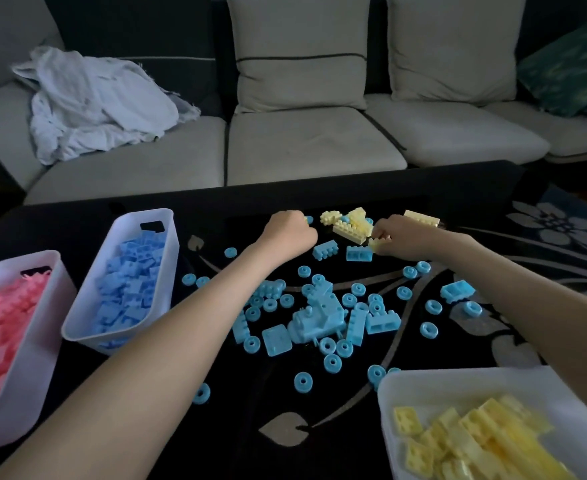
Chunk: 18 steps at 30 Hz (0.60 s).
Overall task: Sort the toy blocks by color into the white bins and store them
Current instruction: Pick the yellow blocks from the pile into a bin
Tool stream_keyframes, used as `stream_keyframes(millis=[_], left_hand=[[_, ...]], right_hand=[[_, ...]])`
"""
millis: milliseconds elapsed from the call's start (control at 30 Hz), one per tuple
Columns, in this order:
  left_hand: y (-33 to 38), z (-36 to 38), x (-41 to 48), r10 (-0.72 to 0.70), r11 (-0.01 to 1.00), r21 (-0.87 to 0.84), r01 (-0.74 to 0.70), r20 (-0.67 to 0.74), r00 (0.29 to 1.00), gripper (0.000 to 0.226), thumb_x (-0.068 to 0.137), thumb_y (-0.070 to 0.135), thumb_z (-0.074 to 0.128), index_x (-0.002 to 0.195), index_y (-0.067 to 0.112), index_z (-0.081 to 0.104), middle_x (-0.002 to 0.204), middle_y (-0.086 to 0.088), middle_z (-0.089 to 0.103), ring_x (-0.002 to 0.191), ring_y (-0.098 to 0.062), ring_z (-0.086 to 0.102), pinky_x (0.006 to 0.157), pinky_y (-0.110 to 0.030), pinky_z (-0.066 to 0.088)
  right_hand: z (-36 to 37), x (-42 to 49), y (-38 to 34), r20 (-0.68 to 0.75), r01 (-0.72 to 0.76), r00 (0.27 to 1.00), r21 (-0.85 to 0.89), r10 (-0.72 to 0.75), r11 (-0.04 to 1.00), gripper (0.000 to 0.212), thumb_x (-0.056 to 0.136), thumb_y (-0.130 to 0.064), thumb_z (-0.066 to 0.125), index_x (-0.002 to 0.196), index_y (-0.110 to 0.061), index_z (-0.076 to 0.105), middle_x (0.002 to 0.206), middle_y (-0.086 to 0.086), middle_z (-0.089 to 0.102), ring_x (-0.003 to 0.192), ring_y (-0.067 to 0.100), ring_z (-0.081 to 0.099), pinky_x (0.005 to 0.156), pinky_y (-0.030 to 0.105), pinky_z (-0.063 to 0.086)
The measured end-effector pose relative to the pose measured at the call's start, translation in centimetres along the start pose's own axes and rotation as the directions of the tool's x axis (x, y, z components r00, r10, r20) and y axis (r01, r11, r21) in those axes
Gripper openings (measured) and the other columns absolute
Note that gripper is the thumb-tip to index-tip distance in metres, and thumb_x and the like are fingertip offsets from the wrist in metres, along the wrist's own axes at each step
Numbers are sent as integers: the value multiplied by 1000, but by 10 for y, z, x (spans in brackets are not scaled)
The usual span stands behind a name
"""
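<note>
Head view: both my arms reach far out over the rug to the last yellow pieces, at the far edge of the pile. My right hand has its grip closed as a fingertip pinch on a small yellow block, which touches the near-right end of the yellow cluster. That cluster sits between my two hands, its long axis running diagonally from far-left to near-right. Just beyond my right wrist lies a long yellow block, its length roughly across my view. My left hand is at the cluster's left end, knuckles up, grip clenched. Can't tell whether anything is inside, the fingers hide it. The relation that counts: the yellow bin is near my body on the right, well apart from the yellow pieces and straight back along my right forearm. So the right hand is the nearer one for the carry, a pull back toward me. It looks like the pinched block may be joined to the cluster, not sure. The blue blocks lie scattered loose between the hands and me, so the blue is not finished. The blue bin and the pink bin stand on my left, both holding blocks. Sofa behind.
</note>
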<state>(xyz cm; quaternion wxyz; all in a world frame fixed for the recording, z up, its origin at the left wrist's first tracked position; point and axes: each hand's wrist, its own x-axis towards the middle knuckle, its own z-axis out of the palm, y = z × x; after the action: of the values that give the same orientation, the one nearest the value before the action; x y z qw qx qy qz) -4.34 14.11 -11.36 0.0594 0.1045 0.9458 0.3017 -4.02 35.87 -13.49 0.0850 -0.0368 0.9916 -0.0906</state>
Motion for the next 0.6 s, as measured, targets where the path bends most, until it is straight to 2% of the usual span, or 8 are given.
stream_keyframes(millis=[100,200,300,367,467,600], left_hand=[[16,7,-6,130,991,-7,-130,18,991,17,90,12,50,102,12,61,91,2,49,71,-10,45,53,-17,32],[38,7,-23,241,969,-65,-237,52,969,20,89,13,55,108,17,59,81,6,47,63,-9,45,53,-20,35],[65,0,-58,359,932,-111,-345,150,921,20,89,18,61,109,22,59,80,9,48,67,-5,46,58,-18,38],[82,-5,-86,421,907,-137,-399,236,876,21,88,21,64,108,24,59,82,9,49,70,-5,48,63,-20,41],[95,-4,-125,458,889,-170,-425,348,818,20,85,21,67,104,23,61,80,11,53,68,-3,50,64,-21,42],[105,9,-168,453,882,-79,-465,421,786,18,82,24,70,99,24,62,83,14,58,78,-3,57,73,-22,47]], right_hand=[[3,-1,4,5,-4,1000,-83,5,997,39,89,-25,59,125,-13,50,125,6,49,115,23,46,88,31,40],[-10,-17,4,-74,-24,997,-35,21,999,32,88,-24,60,117,-12,54,116,5,54,101,19,50,80,29,41],[-34,-54,2,-151,-16,988,-18,13,1000,20,87,-28,61,102,-16,56,105,3,58,88,15,50,73,28,41],[-47,-91,0,-138,1,990,0,-1,1000,15,87,-32,61,93,-21,54,98,1,59,86,16,53,70,27,41],[-57,-145,-1,-68,37,997,-22,-38,999,17,87,-36,60,95,-22,58,93,-2,59,86,16,55,73,29,43],[-58,-205,8,31,57,998,83,-59,995,16,84,-41,63,90,-27,58,86,-7,59,74,8,52,66,24,40]])
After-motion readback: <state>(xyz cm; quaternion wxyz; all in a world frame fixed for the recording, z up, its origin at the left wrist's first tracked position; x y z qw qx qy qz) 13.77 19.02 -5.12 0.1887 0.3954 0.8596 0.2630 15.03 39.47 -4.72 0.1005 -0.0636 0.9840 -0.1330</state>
